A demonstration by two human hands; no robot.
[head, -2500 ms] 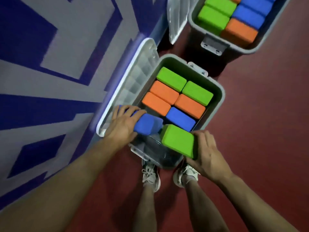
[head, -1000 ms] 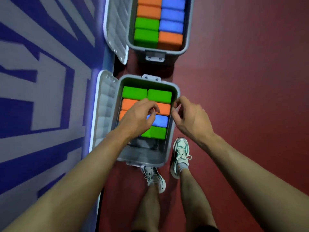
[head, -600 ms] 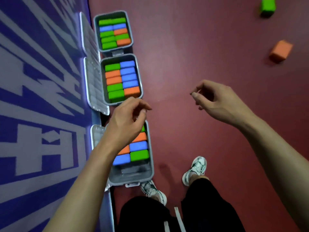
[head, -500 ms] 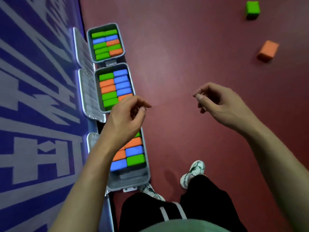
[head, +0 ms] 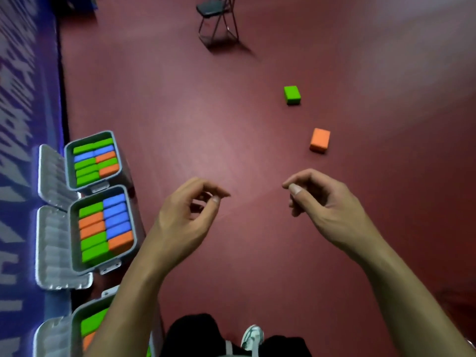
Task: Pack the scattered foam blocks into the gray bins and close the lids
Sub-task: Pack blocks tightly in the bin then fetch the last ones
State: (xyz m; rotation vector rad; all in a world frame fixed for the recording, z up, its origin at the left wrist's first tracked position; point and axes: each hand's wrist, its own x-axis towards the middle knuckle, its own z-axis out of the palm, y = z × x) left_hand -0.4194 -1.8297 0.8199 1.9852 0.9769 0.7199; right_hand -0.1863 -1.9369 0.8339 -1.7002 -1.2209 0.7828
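Note:
Three gray bins stand in a row along the left wall with lids open: the far bin (head: 67,161), the middle bin (head: 74,243) and the near bin (head: 76,320), each holding green, orange and blue foam blocks. My left forearm hides part of the near bin. A loose green block (head: 292,94) and a loose orange block (head: 320,139) lie on the red floor ahead to the right. My left hand (head: 185,220) and my right hand (head: 324,207) hang in front of me over the floor, fingers loosely curled, holding nothing.
The open lids (head: 51,243) lean toward the blue and white wall banner (head: 23,112) on the left. A black folding chair (head: 217,19) stands far ahead. My legs and a white shoe (head: 252,337) show at the bottom.
Both hands put a blue and a green block into the near bin, then let go. I have stood up and turned right; the loose blocks and a chair came into view.

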